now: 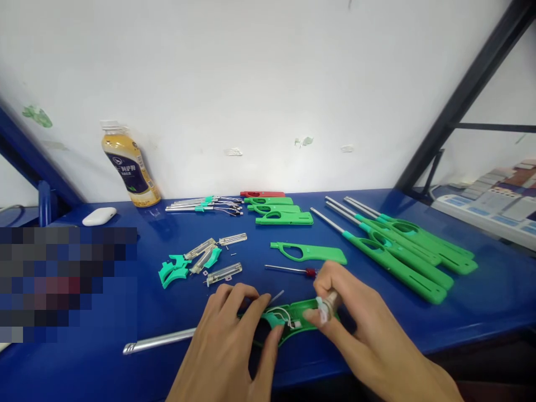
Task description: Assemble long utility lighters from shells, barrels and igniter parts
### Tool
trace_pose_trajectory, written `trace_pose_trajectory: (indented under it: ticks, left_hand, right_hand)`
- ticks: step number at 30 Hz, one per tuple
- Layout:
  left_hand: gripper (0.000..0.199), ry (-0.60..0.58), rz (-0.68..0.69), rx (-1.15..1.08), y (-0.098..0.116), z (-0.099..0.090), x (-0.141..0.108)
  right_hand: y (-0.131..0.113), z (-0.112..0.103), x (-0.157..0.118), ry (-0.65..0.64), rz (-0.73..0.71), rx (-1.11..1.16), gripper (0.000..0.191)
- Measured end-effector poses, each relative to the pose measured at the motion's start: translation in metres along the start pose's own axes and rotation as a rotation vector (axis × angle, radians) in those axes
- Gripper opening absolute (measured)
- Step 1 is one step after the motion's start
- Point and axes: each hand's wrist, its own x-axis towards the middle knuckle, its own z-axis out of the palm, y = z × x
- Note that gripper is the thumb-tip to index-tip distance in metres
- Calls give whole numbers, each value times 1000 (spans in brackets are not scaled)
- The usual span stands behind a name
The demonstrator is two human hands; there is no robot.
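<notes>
An opened green lighter shell (pixel 307 310) lies near the table's front edge, its long metal tube (pixel 159 341) pointing left. White wires and a teal trigger (pixel 274 319) show inside. My left hand (pixel 228 340) is closed round the shell's trigger end, thumb and fingers pressing on it. Above the shell's right part, my right hand (pixel 364 329) pinches a small clear lighter fuel tank (pixel 329 307), held tilted and partly covered by the fingers. Just behind that hand lies a thin screwdriver (pixel 288 269) with a red grip, its end hidden.
Several clear tanks (pixel 225 274) and teal triggers (pixel 173 272) lie left of centre. Metal tubes with wires (pixel 201 207) and green shell halves (pixel 285 218) sit behind. Assembled green lighters (pixel 393 265) lie right. A drink bottle (pixel 129 167) and white case (pixel 99 216) stand at back left.
</notes>
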Motion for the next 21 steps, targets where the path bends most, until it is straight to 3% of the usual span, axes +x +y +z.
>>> trace_pose_trajectory:
  ticks: [6, 16, 21]
  left_hand:
    - [17, -57, -23, -81, 2, -3, 6]
    - [21, -57, -24, -127, 0, 2, 0]
    - [26, -49, -17, -143, -1, 3, 1]
  right_hand:
    - [-10, 7, -4, -168, -40, 30, 12]
    - [-6, 9, -4, 3, -427, -215, 4]
    - [-6, 10, -6, 19, -495, -268, 24]
